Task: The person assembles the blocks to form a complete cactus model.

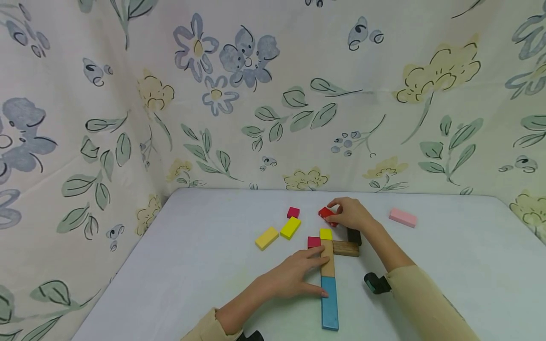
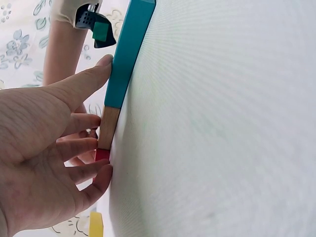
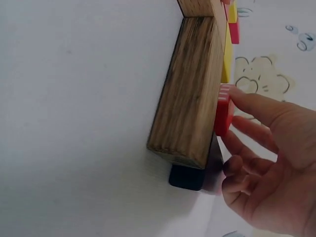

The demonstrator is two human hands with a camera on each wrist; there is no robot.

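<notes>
In the head view the left hand (image 1: 294,274) rests with spread fingers on a tan block (image 1: 327,265) and a long blue block (image 1: 329,310), which lie end to end. A small yellow block (image 1: 326,234) stands at the far end of the tan one, with a crimson block (image 1: 313,242) on its left and a brown wooden block (image 1: 346,248) on its right. Behind them the right hand (image 1: 350,214) pinches a red block (image 1: 327,215) between thumb and fingers. A black block (image 1: 354,236) touches the brown one's right end.
Left of the row lie two yellow blocks (image 1: 291,228) (image 1: 267,238) and another crimson block (image 1: 293,212). A pink block (image 1: 403,217) lies to the right on the white table (image 1: 204,255). Floral cloth (image 1: 298,94) hangs behind.
</notes>
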